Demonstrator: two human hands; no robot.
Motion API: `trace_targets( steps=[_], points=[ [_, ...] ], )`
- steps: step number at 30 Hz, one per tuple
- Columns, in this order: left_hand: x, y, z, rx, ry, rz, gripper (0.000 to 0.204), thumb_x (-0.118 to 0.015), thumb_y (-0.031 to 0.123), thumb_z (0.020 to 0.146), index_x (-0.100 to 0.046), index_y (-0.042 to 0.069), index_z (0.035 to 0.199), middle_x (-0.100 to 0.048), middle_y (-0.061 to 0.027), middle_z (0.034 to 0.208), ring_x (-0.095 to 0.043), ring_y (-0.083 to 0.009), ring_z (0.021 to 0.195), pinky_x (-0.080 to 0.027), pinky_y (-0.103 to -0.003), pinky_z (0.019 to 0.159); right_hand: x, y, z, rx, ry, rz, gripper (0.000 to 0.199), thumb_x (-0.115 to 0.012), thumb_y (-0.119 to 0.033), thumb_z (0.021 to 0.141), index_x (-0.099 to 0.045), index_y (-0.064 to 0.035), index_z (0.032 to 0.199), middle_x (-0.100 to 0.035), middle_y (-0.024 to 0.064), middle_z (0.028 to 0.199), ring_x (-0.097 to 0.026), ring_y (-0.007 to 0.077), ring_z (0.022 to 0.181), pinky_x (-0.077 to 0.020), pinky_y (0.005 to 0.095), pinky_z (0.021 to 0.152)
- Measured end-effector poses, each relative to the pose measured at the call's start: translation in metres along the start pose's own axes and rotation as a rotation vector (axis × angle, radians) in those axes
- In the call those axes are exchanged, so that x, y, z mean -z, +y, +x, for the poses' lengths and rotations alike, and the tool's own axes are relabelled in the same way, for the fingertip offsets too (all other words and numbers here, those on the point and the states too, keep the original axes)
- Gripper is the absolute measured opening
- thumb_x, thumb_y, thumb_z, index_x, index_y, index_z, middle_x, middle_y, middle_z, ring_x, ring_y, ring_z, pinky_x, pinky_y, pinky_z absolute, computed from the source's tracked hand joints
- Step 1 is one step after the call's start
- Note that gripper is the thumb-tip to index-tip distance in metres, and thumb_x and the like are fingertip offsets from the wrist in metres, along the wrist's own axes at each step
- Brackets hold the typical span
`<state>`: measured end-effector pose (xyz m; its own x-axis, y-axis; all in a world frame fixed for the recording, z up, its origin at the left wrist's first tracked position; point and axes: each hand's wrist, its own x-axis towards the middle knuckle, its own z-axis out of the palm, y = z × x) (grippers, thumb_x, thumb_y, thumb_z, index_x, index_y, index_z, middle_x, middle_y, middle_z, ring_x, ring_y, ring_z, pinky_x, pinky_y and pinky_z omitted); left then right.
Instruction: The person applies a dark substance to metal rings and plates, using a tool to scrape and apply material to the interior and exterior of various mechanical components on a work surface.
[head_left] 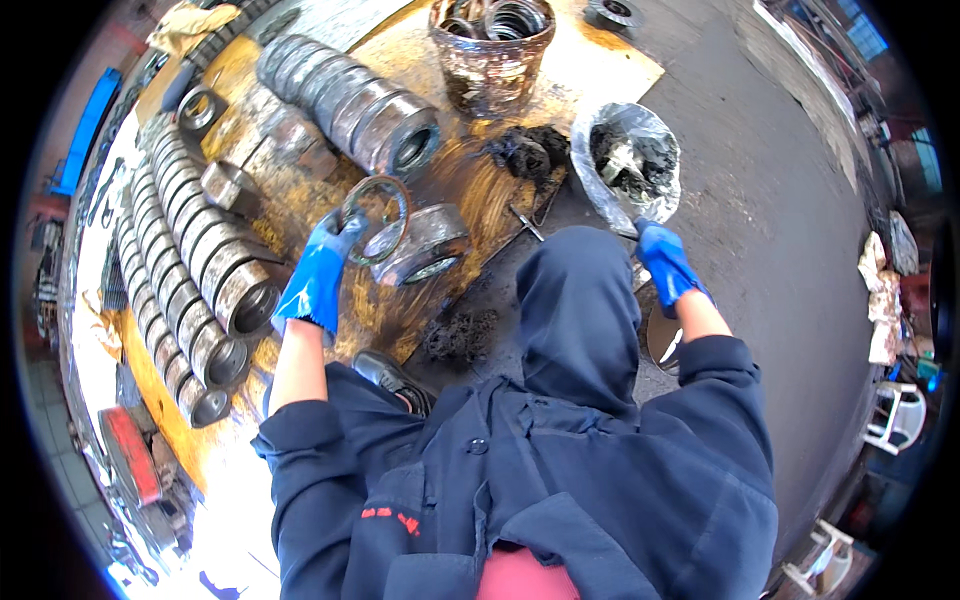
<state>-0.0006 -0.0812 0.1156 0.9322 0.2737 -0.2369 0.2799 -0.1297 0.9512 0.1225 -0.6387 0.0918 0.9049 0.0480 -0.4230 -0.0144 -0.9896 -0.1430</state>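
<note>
The left hand (322, 268), in a blue glove, has its fingers clamped on a thin ring (405, 222) — held in front of a thick metal sleeve (437, 238) on the greasy board (485, 225). The right hand (665, 262), also gloved, is at the near rim of a plastic-lined tub (590, 185) of black muck; I cannot tell whether it grips anything. 3 rows of metal sleeves (205, 232) lie at left — a bucket (490, 85) of rings stands beyond.

right grip (667, 262) partly hidden, jacket (640, 500) cropped
</note>
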Motion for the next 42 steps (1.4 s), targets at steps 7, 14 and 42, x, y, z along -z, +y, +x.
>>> trace_targets(
  steps=[7,14,42],
  points=[
    [-0.011,0.034,-0.010,0.092,-0.061,0.287,0.034,-0.067,0.020,0.091,-0.064,0.002,0.119,-0.069,-0.0052,0.106,-0.059,-0.0135,0.094,-0.046,-0.030,0.086,0.058,0.044,0.026,0.133,0.116,0.118,0.027,-0.060,-0.014,0.089,-0.069,-0.0072,0.114,-0.072,0.0150,0.088,-0.067,0.0237,0.073,-0.0528,0.0349,0.064],
    [0.005,0.029,-0.036,0.072,-0.082,0.480,0.036,-0.065,0.024,0.089,-0.063,0.000,0.116,-0.070,-0.0157,0.103,-0.063,-0.0226,0.095,-0.047,-0.035,0.085,0.128,-0.166,-0.069,0.048,-0.362,1.256,0.027,-0.057,-0.019,0.093,-0.064,-0.0065,0.116,-0.071,0.0123,0.086,-0.058,0.0132,0.048,-0.0442,0.0297,0.043],
    [0.032,0.034,-0.011,-0.230,0.198,0.517,0.064,-0.074,0.036,0.085,-0.053,-0.004,0.130,-0.064,-0.0187,0.122,-0.064,-0.0237,0.107,-0.049,-0.032,0.094,-0.038,-0.274,-0.097,0.336,-0.594,1.668,0.038,-0.056,-0.044,0.097,-0.067,-0.0112,0.114,-0.073,0.0083,0.096,-0.050,0.0047,0.051,-0.0398,0.0188,0.046]
  ],
)
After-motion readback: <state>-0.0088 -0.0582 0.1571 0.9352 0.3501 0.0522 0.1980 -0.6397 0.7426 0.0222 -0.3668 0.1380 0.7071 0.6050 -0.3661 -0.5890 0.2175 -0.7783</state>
